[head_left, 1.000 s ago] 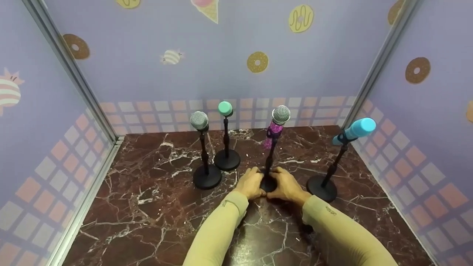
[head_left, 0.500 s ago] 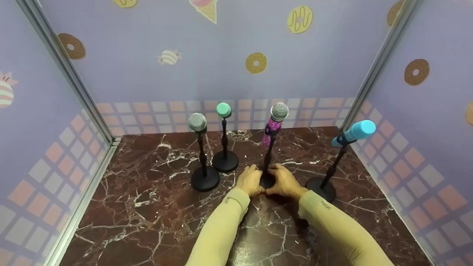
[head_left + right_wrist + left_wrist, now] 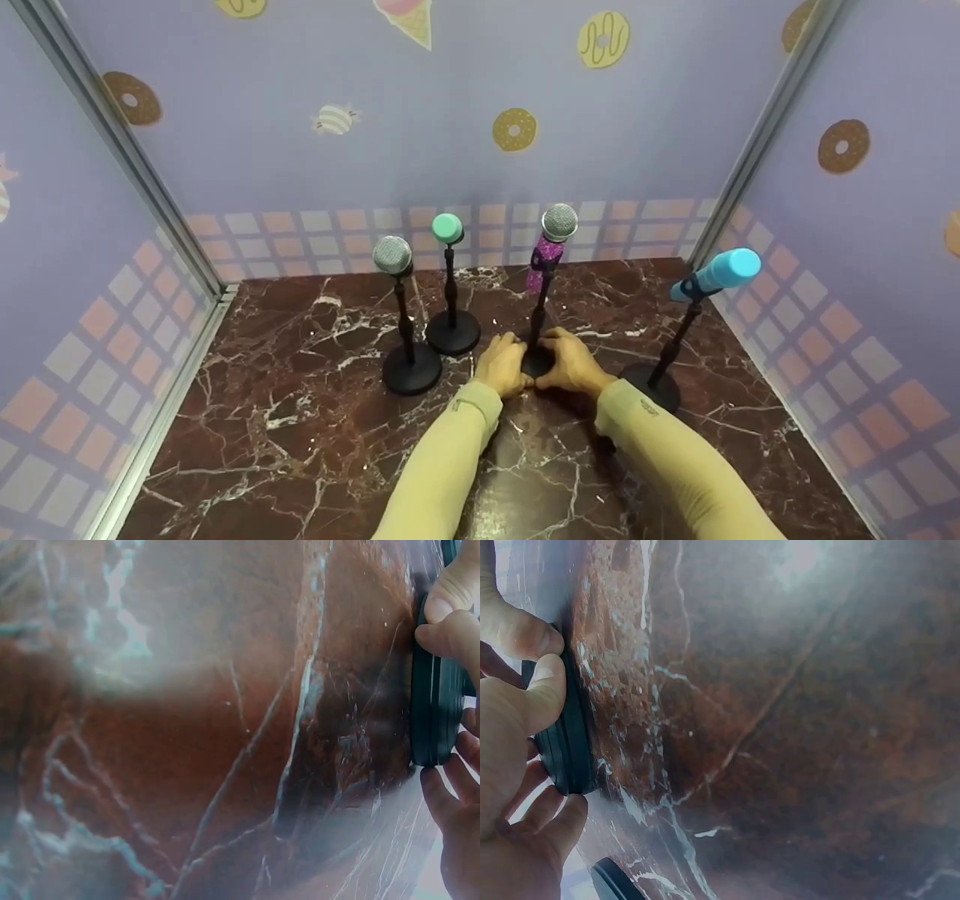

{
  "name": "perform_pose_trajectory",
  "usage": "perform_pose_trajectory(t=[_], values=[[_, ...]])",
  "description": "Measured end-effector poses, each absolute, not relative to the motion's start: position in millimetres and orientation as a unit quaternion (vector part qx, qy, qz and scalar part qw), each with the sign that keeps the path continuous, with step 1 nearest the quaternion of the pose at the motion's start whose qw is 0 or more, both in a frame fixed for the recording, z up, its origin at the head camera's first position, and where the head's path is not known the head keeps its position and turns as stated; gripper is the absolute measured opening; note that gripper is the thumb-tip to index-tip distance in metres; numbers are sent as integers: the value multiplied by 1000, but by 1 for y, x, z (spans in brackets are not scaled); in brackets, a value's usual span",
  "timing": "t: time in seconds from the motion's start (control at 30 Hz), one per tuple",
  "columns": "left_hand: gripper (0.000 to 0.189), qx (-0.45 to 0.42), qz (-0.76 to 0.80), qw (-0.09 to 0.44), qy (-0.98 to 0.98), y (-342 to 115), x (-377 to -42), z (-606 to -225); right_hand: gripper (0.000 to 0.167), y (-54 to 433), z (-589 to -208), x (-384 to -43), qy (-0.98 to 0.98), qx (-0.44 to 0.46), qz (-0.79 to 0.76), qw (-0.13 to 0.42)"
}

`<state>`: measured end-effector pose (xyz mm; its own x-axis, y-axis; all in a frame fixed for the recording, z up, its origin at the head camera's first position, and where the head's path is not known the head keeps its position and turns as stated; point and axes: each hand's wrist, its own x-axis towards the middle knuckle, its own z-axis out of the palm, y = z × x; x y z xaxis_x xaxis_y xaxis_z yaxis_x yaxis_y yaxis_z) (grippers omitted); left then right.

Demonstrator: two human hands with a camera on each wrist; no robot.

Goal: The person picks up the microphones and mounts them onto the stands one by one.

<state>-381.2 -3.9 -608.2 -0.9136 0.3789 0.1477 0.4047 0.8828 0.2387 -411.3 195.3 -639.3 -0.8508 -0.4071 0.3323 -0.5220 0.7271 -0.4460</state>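
Both hands grip the round black base (image 3: 537, 363) of a microphone stand, one from each side. My left hand (image 3: 501, 366) curls round its left edge and my right hand (image 3: 574, 364) round its right edge, the thumbs meeting at the front. On this upright stand sits a microphone with a silver mesh head (image 3: 559, 222) and a purple glitter body (image 3: 546, 253). The left wrist view shows thumbs on the near rim of the base (image 3: 574, 731) and fingertips at its lower edge. A similar grip on the base (image 3: 426, 712) appears in the right wrist view.
Left of the hands stand a silver-headed microphone (image 3: 393, 256) and, behind it, a mint-green-tipped one (image 3: 447, 228), each on a black stand. To the right, a blue microphone (image 3: 720, 271) leans on its stand. Purple patterned walls (image 3: 420, 150) enclose the marble tabletop (image 3: 300, 450).
Both hands keep hold of the base, and the purple microphone's stand has slid slightly away from me, toward the back wall. The head view has shifted a little; the other stands stay put.
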Motion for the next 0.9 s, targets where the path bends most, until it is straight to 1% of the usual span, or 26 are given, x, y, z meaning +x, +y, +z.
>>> perform_pose_trajectory(t=[0.03,0.1,0.17,0.2,0.27,0.4,0.43,0.5,0.6,0.67,0.7,0.77,0.9], values=[[57,-199,-137,44,-969,-5,-380,-607,75,197,-649,-418,-922,253,272,108],[57,-195,-139,40,-970,-5,-378,-608,75,195,-647,-416,-924,252,271,99],[57,-191,-138,42,-971,-5,-377,-609,75,191,-636,-408,-924,252,273,86],[56,-191,-137,47,-971,-5,-378,-610,78,192,-636,-409,-920,264,276,82],[57,-192,-129,49,-972,-3,-380,-611,75,189,-621,-400,-920,266,277,82],[56,-201,-107,77,-971,-1,-401,-627,75,189,-616,-406,-921,268,271,80],[55,-202,-99,82,-971,-1,-407,-632,74,185,-606,-401,-927,256,264,71],[55,-200,-89,78,-973,-2,-410,-629,74,183,-602,-403,-932,255,249,62],[55,-195,-81,44,-976,-4,-402,-613,75,181,-598,-403,-941,249,225,45],[55,-196,-86,27,-976,-7,-390,-599,75,181,-595,-401,-948,238,210,36],[55,-197,-91,29,-976,-9,-386,-598,74,181,-593,-399,-951,231,204,33],[53,-204,-108,49,-972,-14,-379,-597,71,182,-589,-395,-956,218,196,30],[53,-220,-139,115,-959,-29,-364,-590,64,188,-582,-384,-960,205,183,46]])
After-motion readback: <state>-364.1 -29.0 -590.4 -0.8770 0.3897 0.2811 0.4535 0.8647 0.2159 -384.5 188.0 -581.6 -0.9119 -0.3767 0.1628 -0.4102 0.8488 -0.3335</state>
